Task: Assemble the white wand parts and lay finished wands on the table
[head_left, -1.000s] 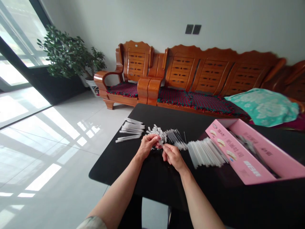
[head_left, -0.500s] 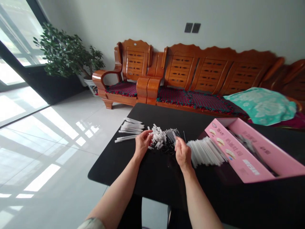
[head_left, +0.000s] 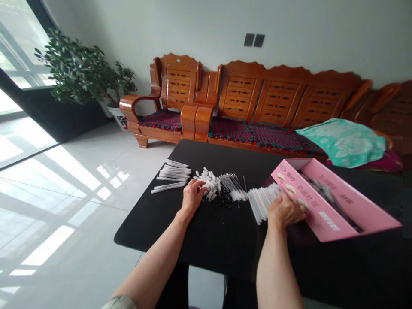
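Observation:
My left hand [head_left: 192,197] is at the near left edge of a pile of short white pen caps [head_left: 210,182], its fingertips closed on one cap. Reaching over a row of translucent white pen barrels [head_left: 257,201], my right hand [head_left: 285,210] has its fingers stretched toward the barrels' right side, beside the pink box; its fingertips are partly hidden. Thin pen refills [head_left: 230,182] with white lower ends lie between the caps and the barrels. Small black pieces [head_left: 222,201] are scattered in front of the caps. Longer white pens [head_left: 174,172] lie stacked at the left.
A pink open-topped box [head_left: 325,210] stands on the right of the black table [head_left: 206,236], with grey and dark contents. Behind the table are a wooden sofa [head_left: 277,94] and a turquoise cloth [head_left: 344,141]. A potted plant [head_left: 83,73] stands at the far left.
My right hand has moved right, from near the refills to the barrels beside the pink box. My left hand stays at the caps. The whole view has shifted slightly.

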Motion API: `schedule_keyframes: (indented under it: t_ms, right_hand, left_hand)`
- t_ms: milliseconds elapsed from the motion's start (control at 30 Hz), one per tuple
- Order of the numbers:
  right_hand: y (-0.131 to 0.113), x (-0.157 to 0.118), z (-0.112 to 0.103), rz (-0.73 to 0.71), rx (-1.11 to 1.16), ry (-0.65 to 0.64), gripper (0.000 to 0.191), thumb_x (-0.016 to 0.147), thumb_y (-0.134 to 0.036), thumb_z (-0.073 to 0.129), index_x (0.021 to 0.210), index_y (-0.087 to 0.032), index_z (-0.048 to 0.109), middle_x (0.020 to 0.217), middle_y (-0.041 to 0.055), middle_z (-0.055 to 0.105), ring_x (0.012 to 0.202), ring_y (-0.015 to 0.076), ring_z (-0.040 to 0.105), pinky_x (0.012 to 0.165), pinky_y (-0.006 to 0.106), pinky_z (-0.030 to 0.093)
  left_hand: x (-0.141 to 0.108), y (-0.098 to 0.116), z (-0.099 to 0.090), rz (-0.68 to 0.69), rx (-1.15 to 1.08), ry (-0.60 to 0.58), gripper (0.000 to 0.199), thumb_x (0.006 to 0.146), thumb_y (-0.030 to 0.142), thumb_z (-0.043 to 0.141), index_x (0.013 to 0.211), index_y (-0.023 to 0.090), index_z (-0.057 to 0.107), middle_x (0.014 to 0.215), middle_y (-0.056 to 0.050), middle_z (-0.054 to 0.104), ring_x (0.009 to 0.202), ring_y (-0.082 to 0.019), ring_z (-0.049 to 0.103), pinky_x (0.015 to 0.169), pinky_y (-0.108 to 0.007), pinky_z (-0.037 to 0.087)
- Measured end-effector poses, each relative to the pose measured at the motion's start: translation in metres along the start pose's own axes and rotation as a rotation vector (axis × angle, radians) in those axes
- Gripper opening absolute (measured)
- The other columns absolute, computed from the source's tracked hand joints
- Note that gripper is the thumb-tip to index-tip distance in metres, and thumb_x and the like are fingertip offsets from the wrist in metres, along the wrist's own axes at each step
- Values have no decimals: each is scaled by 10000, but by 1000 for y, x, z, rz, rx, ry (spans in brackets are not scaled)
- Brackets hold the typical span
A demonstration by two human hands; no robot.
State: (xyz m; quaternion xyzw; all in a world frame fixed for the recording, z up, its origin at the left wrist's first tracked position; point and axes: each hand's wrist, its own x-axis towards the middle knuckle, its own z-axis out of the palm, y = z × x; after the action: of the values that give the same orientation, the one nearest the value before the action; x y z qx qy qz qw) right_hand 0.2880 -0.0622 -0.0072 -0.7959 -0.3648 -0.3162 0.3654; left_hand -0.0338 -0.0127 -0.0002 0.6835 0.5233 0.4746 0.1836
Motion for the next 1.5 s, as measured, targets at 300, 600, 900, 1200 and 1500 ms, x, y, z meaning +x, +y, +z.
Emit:
schedule_keyframes:
  t_ms: [300, 600, 900, 1200, 1500]
  right_hand:
    - [-30, -9, -3, -142, 182, 23, 326, 773, -188, 532, 1030, -140, 726, 823, 134, 662, 880, 307, 570, 808, 473, 404]
    - [-104, -55, -25, -533, 623, -224, 217, 914, -176, 475, 1026, -169, 660, 891, 109, 676, 992, 259, 568, 1001, 478, 397]
    - [-93, -53, -19, -521, 601, -180, 171, 918, -161, 475, 963, -160, 640, 849, 99, 672, 907, 241, 584, 935, 427, 441]
    - [-94, -53, -21, -517, 583, -205, 162, 925, -168, 469, 933, -165, 631, 824, 91, 658, 877, 237, 569, 854, 384, 439]
    - [-106, -58, -27, -547, 702, -312, 222, 962, -203, 443, 1047, -170, 645, 918, 105, 670, 964, 251, 564, 894, 420, 466]
  left_hand:
    - [-1, -2, -1, -20, 31, 44, 81, 832, 207, 682, 900, 207, 726, 824, -5, 638, 629, -109, 578, 652, -237, 461]
    - [5, -21, -34, -170, 366, 236, 181, 882, 210, 554, 924, 240, 728, 964, -61, 686, 932, -247, 608, 794, -338, 443]
    - [2, -41, -56, -232, 629, 146, 139, 824, 234, 619, 903, 239, 733, 987, -92, 699, 961, -306, 562, 905, -447, 354]
    - [2, -39, -52, -201, 631, 66, 113, 817, 201, 648, 917, 232, 691, 977, -82, 687, 981, -298, 571, 977, -453, 324]
    - [2, -14, -38, 44, 435, 103, 89, 859, 194, 619, 900, 258, 665, 933, -47, 710, 972, -263, 585, 1113, -466, 235]
